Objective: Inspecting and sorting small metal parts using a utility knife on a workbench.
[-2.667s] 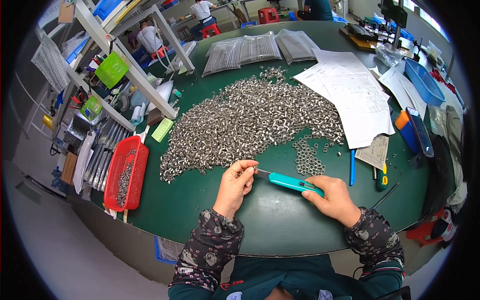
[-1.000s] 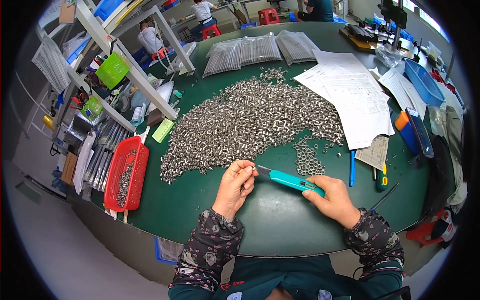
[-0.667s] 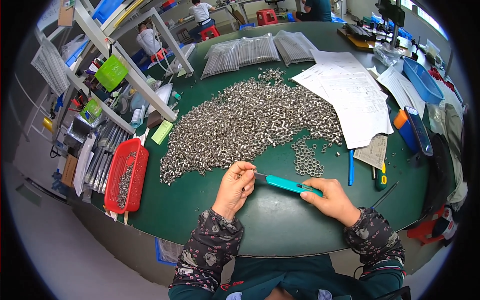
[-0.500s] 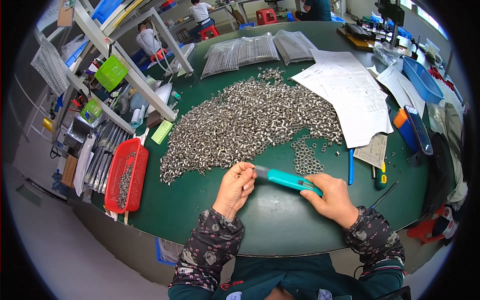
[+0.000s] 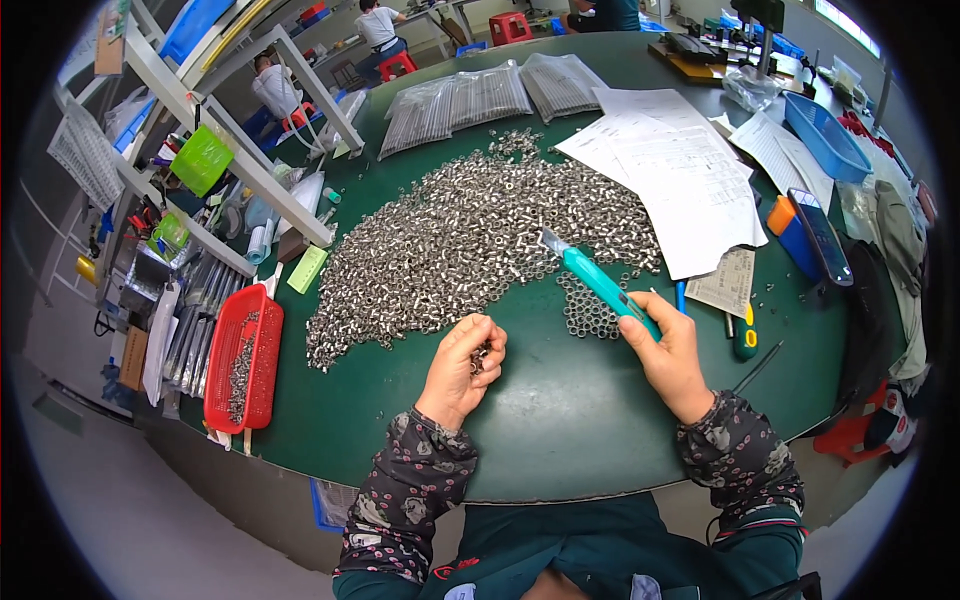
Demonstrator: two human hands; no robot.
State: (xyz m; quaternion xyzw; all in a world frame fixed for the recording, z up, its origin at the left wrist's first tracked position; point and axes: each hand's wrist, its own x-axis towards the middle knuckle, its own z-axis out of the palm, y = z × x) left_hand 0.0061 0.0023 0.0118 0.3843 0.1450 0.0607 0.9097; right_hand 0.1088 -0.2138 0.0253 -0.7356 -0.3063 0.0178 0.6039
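Observation:
My right hand (image 5: 668, 358) grips a teal utility knife (image 5: 598, 284), its blade out and pointing up and away to the left. The blade tip appears over the near right side of a large heap of small metal sleeves (image 5: 460, 240). Closed in a loose fist, my left hand (image 5: 455, 372) holds a few small metal sleeves (image 5: 479, 358), partly showing between the fingers and palm. Between the heap and the knife hand, a flat patch of metal rings (image 5: 592, 314) lies on the green tabletop (image 5: 560, 420).
A red basket (image 5: 262, 375) with more metal pieces stands at the left edge. Bagged metal tubes (image 5: 490, 95) lie at the back. Paper sheets (image 5: 690, 190), a phone (image 5: 820, 238), a yellow-green handled tool (image 5: 745, 335) and a blue tray (image 5: 826, 138) occupy the right.
The knife has swung away from my left hand, and its blade now points up toward the heap. My left fingers have curled in around the sleeves.

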